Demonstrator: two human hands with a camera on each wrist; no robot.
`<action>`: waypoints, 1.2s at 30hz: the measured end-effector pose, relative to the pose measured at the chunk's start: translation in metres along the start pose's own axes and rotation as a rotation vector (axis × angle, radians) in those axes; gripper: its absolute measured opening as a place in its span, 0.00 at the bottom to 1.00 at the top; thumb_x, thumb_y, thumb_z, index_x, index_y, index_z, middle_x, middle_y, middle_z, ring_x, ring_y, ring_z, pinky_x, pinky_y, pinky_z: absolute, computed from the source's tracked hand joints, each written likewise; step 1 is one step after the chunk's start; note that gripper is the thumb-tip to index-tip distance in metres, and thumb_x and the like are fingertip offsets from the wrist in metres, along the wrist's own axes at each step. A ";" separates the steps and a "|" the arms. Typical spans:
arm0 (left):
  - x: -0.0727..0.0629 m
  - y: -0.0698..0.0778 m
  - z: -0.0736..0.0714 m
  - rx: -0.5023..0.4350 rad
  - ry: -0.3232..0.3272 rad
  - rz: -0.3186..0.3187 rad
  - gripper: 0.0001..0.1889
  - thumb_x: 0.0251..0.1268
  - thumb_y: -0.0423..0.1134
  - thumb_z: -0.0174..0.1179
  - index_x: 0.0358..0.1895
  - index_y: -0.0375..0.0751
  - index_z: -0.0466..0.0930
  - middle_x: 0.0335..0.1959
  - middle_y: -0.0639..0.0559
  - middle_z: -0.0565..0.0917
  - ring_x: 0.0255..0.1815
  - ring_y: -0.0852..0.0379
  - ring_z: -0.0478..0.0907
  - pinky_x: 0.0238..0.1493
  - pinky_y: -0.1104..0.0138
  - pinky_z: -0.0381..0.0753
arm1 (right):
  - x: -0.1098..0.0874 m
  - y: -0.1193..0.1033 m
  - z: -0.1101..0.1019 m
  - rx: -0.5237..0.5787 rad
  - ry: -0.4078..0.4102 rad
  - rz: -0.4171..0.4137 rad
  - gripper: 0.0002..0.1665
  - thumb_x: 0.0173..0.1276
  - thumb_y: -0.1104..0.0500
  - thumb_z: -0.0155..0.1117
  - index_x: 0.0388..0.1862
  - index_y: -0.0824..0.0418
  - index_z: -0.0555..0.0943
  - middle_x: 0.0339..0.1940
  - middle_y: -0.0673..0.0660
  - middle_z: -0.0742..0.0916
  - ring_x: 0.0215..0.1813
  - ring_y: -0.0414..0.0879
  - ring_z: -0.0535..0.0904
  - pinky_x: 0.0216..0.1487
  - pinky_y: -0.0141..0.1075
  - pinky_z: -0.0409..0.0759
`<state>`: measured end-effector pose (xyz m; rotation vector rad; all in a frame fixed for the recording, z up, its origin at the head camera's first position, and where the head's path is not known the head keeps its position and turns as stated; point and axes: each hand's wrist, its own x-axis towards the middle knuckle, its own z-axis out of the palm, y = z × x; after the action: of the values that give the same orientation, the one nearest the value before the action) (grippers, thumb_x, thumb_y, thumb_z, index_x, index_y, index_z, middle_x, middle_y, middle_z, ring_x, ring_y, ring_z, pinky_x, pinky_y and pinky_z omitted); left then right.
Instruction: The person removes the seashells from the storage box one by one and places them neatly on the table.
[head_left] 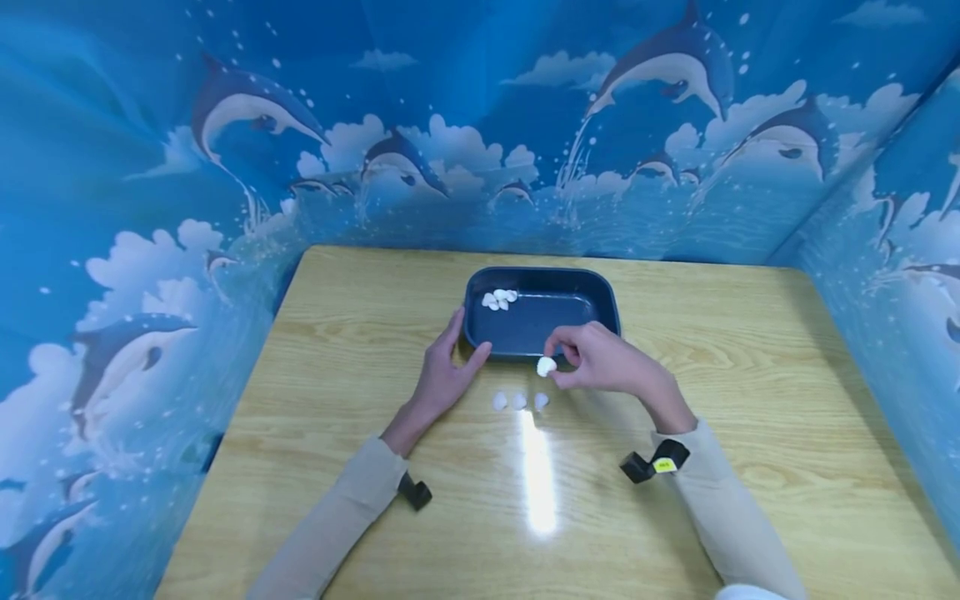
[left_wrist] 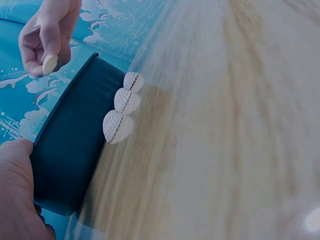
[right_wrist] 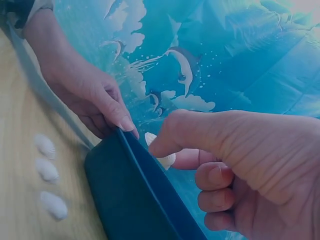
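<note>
My right hand (head_left: 600, 358) pinches a white seashell (head_left: 547, 367) between thumb and index finger, just above the near rim of a dark blue tray (head_left: 540, 354). The other fingers of that hand are curled in, as the right wrist view shows. My left hand (head_left: 442, 375) rests at the tray's near left corner, its thumb against the near side and its fingers along the left side. On the table in front of the tray, three ribbed white shells (left_wrist: 114, 126) lie in a row. Inside the tray, several small white shells (head_left: 498, 300) lie clustered at the far left.
The tray stands on a light wooden table (head_left: 360, 333) near its far edge. A blue curtain with dolphins (head_left: 450, 150) hangs behind and along the sides. A bright light reflection (head_left: 538, 475) shows on the tabletop.
</note>
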<state>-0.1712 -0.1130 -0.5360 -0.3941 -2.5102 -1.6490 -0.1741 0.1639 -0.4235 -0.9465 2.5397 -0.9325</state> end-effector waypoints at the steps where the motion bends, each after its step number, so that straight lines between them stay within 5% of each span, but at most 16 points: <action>1: 0.000 0.000 0.000 0.000 0.000 -0.001 0.43 0.77 0.55 0.61 0.84 0.37 0.52 0.84 0.37 0.56 0.84 0.51 0.53 0.82 0.55 0.58 | -0.003 0.000 0.001 0.001 -0.002 0.004 0.10 0.64 0.61 0.74 0.43 0.58 0.84 0.17 0.42 0.68 0.20 0.35 0.60 0.26 0.30 0.65; 13: 0.000 0.002 0.000 0.006 0.002 -0.013 0.44 0.77 0.55 0.61 0.83 0.35 0.52 0.84 0.37 0.56 0.84 0.50 0.53 0.83 0.55 0.57 | -0.029 0.014 0.024 -0.020 -0.127 0.087 0.12 0.63 0.60 0.75 0.44 0.59 0.84 0.16 0.44 0.70 0.19 0.34 0.62 0.24 0.29 0.65; 25: -0.001 0.002 0.001 0.006 -0.003 -0.017 0.43 0.77 0.54 0.61 0.84 0.36 0.51 0.84 0.37 0.55 0.85 0.50 0.52 0.83 0.54 0.57 | -0.023 0.043 0.045 -0.065 -0.128 0.132 0.11 0.60 0.61 0.74 0.41 0.56 0.84 0.20 0.44 0.76 0.22 0.37 0.67 0.24 0.30 0.64; 36: -0.001 0.000 0.000 0.003 -0.002 -0.024 0.45 0.77 0.59 0.59 0.84 0.39 0.51 0.84 0.38 0.56 0.84 0.53 0.52 0.83 0.57 0.57 | -0.021 0.041 0.044 -0.079 -0.153 0.142 0.13 0.63 0.61 0.72 0.47 0.57 0.85 0.22 0.45 0.77 0.23 0.38 0.69 0.23 0.30 0.65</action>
<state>-0.1704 -0.1127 -0.5361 -0.3673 -2.5283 -1.6545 -0.1584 0.1809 -0.4830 -0.8128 2.4914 -0.6966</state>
